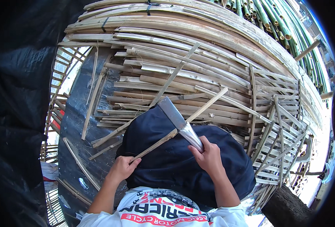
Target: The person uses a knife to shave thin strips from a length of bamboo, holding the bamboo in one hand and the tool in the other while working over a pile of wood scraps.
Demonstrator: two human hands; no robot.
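My left hand (121, 167) is closed around the near end of a narrow bamboo strip (156, 141), which slants up and away to the right. In my right hand (209, 156) is a machete (171, 112) with a broad grey blade and a shiny silvery handle, the fingers wrapped round the handle. The blade points away and to the left. Strip and machete cross where blade meets handle, with the machete over the strip. Both are above the dark cloth (163, 170) on my lap.
Long split bamboo pieces (197, 75) lie stacked ahead of me. A bamboo slat lattice (275, 94) stands at the right, by a dark log (284, 208). Green bamboo poles (269, 17) are piled at the far right. A dark sheet (74, 151) with loose strips lies at the left.
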